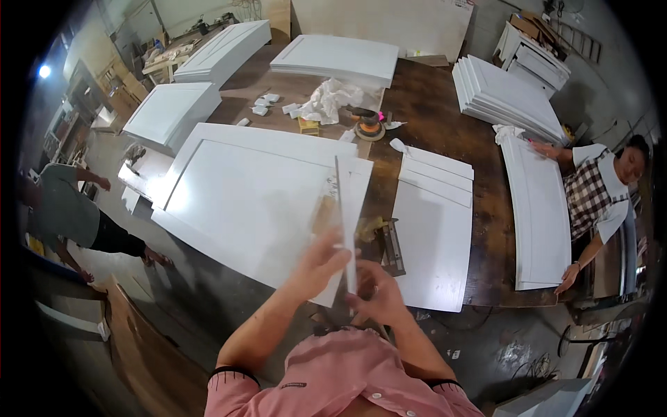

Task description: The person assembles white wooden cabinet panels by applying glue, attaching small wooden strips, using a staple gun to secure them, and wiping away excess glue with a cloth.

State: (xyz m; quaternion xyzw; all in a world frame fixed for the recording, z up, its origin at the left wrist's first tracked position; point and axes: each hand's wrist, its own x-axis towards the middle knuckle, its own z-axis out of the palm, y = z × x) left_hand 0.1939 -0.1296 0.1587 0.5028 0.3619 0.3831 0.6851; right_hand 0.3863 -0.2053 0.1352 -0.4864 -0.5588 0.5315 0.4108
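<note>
A narrow white strip or panel edge (346, 222) stands up in front of me, its lower end by my shirt. My right hand (379, 295) is closed round that lower end. My left hand (319, 263) is against its left side, the fingers smeared by motion. A tan blur shows just above those fingers, and I cannot make out what it is. Beneath lies a large white framed panel (250, 187). Right of my hands, a dark metal tool (393, 247) and a crumpled yellowish piece (370, 228) lie beside a flat white panel (434, 236).
An orange-and-black sander (369, 125), a crumpled white cloth (332, 101) and a small yellow block (308, 126) lie farther back. Stacked white panels (333, 55) line the far table, with more (507, 94) at right. One person handles a white panel (538, 215) at right; another stands at left.
</note>
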